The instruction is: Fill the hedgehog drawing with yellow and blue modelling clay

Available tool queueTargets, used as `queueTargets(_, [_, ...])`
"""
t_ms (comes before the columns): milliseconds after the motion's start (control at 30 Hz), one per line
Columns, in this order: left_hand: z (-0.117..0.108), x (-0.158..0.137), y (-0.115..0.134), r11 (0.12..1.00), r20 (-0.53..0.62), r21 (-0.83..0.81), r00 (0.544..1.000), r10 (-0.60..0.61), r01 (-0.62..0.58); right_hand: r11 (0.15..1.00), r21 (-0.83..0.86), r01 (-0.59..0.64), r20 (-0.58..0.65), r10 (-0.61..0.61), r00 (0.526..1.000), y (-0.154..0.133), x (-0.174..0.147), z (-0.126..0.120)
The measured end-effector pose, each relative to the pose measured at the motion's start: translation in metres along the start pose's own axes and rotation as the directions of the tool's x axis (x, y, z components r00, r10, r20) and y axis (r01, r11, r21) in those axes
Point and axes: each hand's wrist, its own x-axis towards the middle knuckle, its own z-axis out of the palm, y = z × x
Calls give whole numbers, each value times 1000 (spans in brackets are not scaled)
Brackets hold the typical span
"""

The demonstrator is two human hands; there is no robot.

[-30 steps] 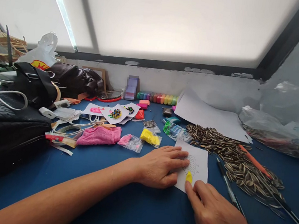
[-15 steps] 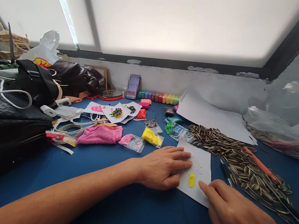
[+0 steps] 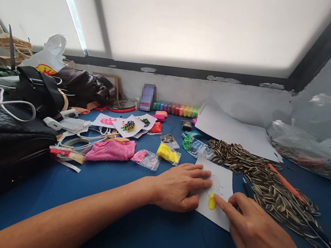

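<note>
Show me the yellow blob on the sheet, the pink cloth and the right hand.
Yellow blob [image 3: 212, 202], head view: its top face.
Pink cloth [image 3: 110, 150], head view: its middle.
Right hand [image 3: 254, 225], head view: its back.

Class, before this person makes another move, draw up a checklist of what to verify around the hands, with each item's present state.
1. Sheet steadied: ok; the left hand lies on the left part of the white sheet.
2. Whole drawing visible: not ok; the left hand's fingers cover part of it.
3. Yellow piece on the sheet: ok; it lies at the drawing's lower end.
4. Right hand pressing the yellow piece: cannot tell; the index fingertip is at its edge, but pressure doesn't show.
5. Seed pile off the drawing: ok; it lies to the right.
</note>
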Motion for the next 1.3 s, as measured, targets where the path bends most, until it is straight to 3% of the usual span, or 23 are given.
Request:
queueTargets(533, [-5, 1, 2, 995, 28, -80, 998, -49, 51, 997, -75, 7, 117, 2, 993, 9, -4, 4])
queueTargets(733, [-7, 1, 2, 996, 30, -87, 999, -32, 35, 992, -116, -47, -23, 45, 999, 12, 3, -10])
queueTargets(900, [-7, -1, 1, 991, -69, -136, 998, -7, -2, 992, -107, -61, -2, 61, 998, 13, 6, -14])
queueTargets(967, [-9, 0, 2, 991, -159, -102, 982, -105, 89, 992, -112, -61, 11, 62, 998, 14, 7, -13])
queueTargets(1033, [-11, 2, 6, 957, -204, -20, 936, -286, 288, 992, -114, -57, 12, 58, 998, 16, 7, -12])
queueTargets(1133, [-16, 6, 13, 848, -138, 98, 851, -506, 521, 991, -122, -56, 11, 57, 998, 19, 6, -11])
queueTargets(1300, [-15, 13, 18, 818, -84, 93, 823, -562, 568, 989, -134, -59, 44, 65, 997, 20, 4, -8])
